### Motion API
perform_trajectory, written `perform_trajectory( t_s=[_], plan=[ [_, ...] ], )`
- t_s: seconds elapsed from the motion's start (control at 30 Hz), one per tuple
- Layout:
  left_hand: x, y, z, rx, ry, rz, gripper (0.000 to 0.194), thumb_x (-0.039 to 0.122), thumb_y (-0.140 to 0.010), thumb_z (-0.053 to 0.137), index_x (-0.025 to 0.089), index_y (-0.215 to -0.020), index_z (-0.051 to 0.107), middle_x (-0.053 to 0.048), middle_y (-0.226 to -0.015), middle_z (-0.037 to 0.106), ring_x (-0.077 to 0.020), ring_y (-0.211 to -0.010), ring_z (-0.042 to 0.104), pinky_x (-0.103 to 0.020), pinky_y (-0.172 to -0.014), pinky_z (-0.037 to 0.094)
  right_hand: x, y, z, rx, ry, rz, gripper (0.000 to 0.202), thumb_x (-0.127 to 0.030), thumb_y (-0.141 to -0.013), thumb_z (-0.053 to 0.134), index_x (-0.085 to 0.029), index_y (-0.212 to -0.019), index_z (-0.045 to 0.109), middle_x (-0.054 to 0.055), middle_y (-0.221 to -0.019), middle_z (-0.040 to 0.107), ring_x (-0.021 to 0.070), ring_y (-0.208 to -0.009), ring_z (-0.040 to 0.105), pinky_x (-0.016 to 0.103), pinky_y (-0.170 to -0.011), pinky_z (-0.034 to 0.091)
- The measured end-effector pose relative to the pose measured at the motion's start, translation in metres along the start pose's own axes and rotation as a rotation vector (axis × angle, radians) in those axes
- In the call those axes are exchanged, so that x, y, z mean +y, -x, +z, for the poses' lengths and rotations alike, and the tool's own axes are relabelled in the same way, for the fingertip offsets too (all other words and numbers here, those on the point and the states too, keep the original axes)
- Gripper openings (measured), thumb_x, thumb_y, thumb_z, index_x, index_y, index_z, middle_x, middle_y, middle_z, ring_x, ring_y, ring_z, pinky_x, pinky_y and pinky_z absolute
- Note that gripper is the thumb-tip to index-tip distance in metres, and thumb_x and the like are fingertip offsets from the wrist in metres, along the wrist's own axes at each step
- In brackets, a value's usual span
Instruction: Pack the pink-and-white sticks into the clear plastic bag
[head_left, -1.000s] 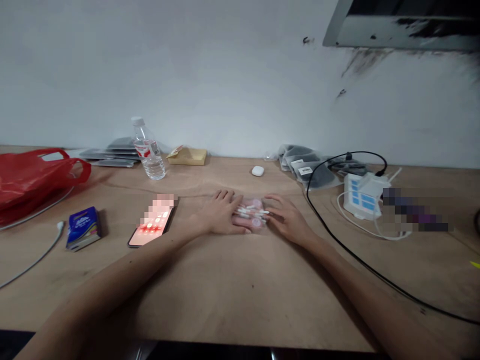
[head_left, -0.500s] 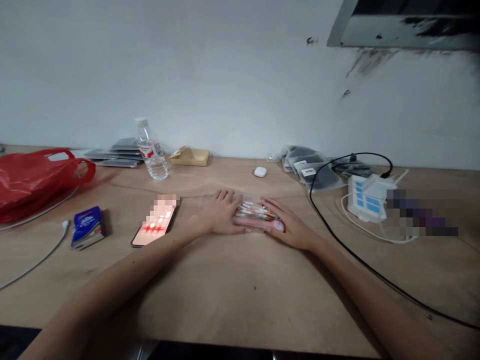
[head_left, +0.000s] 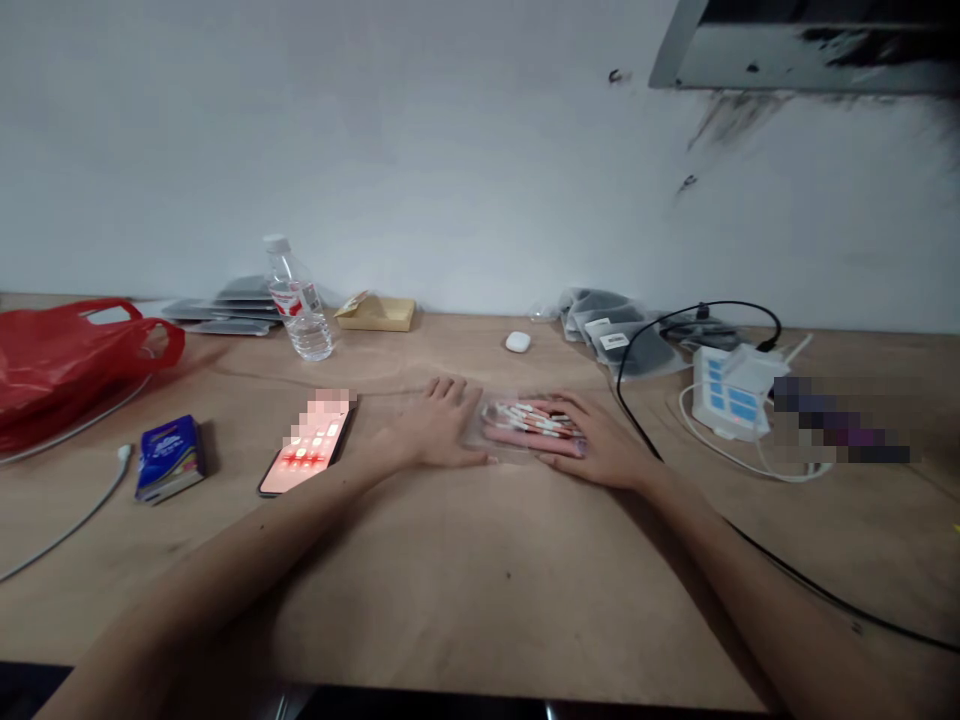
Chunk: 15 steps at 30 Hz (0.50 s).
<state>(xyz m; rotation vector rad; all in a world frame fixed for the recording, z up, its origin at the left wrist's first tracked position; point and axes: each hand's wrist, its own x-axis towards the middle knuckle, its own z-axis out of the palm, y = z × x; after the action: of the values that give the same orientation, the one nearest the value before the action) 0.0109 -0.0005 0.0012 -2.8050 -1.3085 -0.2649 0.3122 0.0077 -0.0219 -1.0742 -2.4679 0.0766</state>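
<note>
Packet (head_left: pixel 514 453), clear; pink-and-white inside

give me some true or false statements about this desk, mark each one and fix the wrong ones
1. The right hand is curled around one end of a pink-and-white stick bundle. True.

2. The left hand is holding the smartphone. False: that hand lies palm down by the bundle's left end, and the phone lies on the table.

3. The phone's screen is lit. True.

4. The water bottle has its cap off. False: the white cap is on.

5. The blue packet lies between the phone and the bundle. False: it lies to the left of the phone.

6. A red plastic bag is at the far left. True.
</note>
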Motion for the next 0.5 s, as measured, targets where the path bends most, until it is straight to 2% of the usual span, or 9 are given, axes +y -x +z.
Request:
perform_trajectory(
  t_s=[0.1,0.23,0.33,0.43,0.5],
  plan=[
    [0.0,0.0,0.002,-0.012,-0.019,0.004,0.096,0.082,-0.078,0.049,0.015,-0.145,0.037,-0.02,-0.147,0.046,-0.0404,-0.138,0.036,-0.051,-0.115,0.025,-0.005,-0.005,0.004,-0.024,-0.006,-0.035,0.064,-0.047,-0.085,0.069,-0.03,-0.144,0.05,0.011,-0.145,0.055,0.036,-0.132,0.051,0.057,-0.109,0.042],
    [-0.001,-0.001,0.001,-0.043,-0.031,0.006,0.097,0.076,-0.08,0.053,0.009,-0.148,0.033,-0.023,-0.152,0.04,-0.0405,-0.143,0.032,-0.05,-0.118,0.022,-0.003,-0.006,0.004,-0.049,0.043,-0.058,0.058,-0.048,-0.09,0.065,-0.027,-0.142,0.052,0.011,-0.141,0.059,0.0343,-0.124,0.057,0.054,-0.105,0.045],
    [-0.003,-0.001,-0.001,-0.069,-0.042,-0.044,0.096,0.072,-0.078,0.058,0.006,-0.144,0.037,-0.025,-0.152,0.038,-0.0404,-0.143,0.032,-0.047,-0.118,0.023,0.005,-0.001,0.003,-0.033,0.074,-0.01,0.054,-0.05,-0.09,0.063,-0.024,-0.137,0.056,0.014,-0.133,0.063,0.0357,-0.117,0.061,0.054,-0.1,0.048],
    [-0.004,-0.002,-0.004,-0.058,-0.078,-0.126,0.092,0.075,-0.08,0.057,0.009,-0.141,0.042,-0.026,-0.153,0.037,-0.0421,-0.145,0.029,-0.05,-0.116,0.024,0.016,0.005,0.001,-0.009,0.097,0.078,0.053,-0.053,-0.089,0.063,-0.023,-0.132,0.061,0.015,-0.125,0.066,0.0372,-0.112,0.063,0.053,-0.095,0.05],
    [-0.003,-0.003,-0.006,-0.017,-0.108,-0.18,0.081,0.072,-0.082,0.06,0.013,-0.137,0.049,-0.023,-0.152,0.039,-0.0417,-0.143,0.032,-0.051,-0.115,0.026,0.023,0.008,-0.002,-0.009,0.116,0.155,0.053,-0.056,-0.087,0.063,-0.023,-0.129,0.063,0.015,-0.122,0.067,0.0375,-0.11,0.064,0.053,-0.093,0.052]
  ],
)
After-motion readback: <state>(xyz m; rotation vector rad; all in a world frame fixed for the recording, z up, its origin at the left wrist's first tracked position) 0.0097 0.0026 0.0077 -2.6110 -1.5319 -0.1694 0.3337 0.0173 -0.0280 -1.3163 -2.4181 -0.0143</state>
